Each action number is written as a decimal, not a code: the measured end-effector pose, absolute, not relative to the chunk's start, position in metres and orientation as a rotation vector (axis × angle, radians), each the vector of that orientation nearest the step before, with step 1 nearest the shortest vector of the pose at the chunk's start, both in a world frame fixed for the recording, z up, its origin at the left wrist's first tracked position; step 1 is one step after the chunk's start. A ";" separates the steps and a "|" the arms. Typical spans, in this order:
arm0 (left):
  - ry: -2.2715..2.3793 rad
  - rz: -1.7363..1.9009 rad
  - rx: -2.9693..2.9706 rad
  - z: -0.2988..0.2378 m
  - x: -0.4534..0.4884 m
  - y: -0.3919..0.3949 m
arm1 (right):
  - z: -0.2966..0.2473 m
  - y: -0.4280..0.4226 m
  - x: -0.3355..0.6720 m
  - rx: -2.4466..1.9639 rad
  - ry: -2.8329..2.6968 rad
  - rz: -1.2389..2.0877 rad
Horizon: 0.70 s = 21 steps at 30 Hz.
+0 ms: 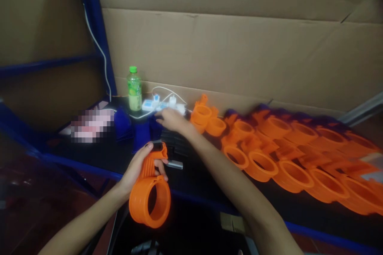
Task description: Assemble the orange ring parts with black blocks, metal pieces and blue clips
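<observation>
Many orange rings [291, 175] right of hands [172, 120]

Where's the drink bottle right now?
Head view, left of centre: the drink bottle stands upright by the cardboard wall, just left of the white power strip.

An orange plastic part [149, 183], a wide open ring with a ribbed grip rising from it, hangs upright above the table's near edge. The left hand [139, 167] grasps its grip, and a black piece caps the top. Dark blue plastic pieces [140, 131] stand near the far edge, just beside the right hand [172, 120]; whether they touch cannot be told.
</observation>
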State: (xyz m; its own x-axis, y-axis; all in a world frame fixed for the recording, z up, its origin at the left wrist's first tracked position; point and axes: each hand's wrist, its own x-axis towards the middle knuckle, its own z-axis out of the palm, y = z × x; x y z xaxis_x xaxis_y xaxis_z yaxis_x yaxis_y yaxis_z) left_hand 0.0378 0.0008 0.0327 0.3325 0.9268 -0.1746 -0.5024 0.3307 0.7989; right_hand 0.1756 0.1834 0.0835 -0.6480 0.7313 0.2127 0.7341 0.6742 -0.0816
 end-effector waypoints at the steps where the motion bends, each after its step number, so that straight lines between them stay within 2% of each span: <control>1: 0.703 1.045 0.707 0.032 0.038 0.001 | 0.084 0.183 0.178 -1.200 -2.660 -0.023; 21: 0.692 1.210 0.740 0.036 0.042 -0.002 | 0.087 0.174 0.177 -1.426 -2.621 -0.146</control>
State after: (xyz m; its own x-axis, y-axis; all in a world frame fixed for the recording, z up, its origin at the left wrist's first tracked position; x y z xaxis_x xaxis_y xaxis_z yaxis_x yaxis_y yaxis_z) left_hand 0.0420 -0.0017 0.0363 0.2145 0.9738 -0.0759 -0.5594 0.1862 0.8077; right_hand 0.1772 0.1743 0.0865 -0.5349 0.8252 0.1814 0.8402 0.5421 0.0115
